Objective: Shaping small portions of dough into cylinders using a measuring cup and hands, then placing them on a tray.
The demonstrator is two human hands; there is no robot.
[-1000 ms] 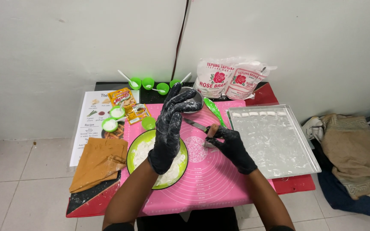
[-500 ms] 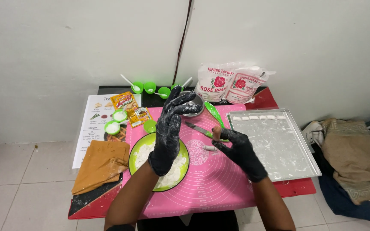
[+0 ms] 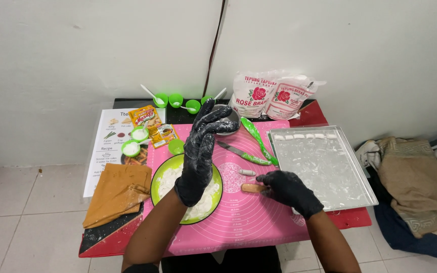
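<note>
- Since the earlier frames my right hand (image 3: 285, 189) has come down from the knife (image 3: 243, 153) to the near part of the pink silicone mat (image 3: 249, 217); my left hand (image 3: 202, 151) stays raised over the bowl.
- Right hand: black glove, fingers curled down onto the end of a tan wooden stick (image 3: 253, 188) lying flat on the mat. Contact is clear; whether the grip is fully closed I cannot tell.
- Left hand: black glove dusted white, fingers spread, holding nothing, lifted above the green bowl of white dough (image 3: 178, 187).
- Work piece: a small white dough piece (image 3: 247, 172) lies on the mat just beyond the stick, apart from both hands.
- Step in hand, as I judge it: shaping cut dough portions on the mat. The next move calls for a light, even touch so the soft piece keeps its form.
- Right of the mat: a metal tray (image 3: 350, 192) with a row of white pieces (image 3: 304, 136) along its far edge.
- Left: a folded tan cloth (image 3: 117, 194) and a laminated recipe sheet (image 3: 108, 151).
- Far edge: small green cups (image 3: 176, 100), two flour bags (image 3: 274, 96).
- Surface and room: a low red-and-black table (image 3: 350, 218) on a tiled floor (image 3: 26, 212) against a white wall (image 3: 102, 45); bundled fabric (image 3: 416, 177) lies at the right.
</note>
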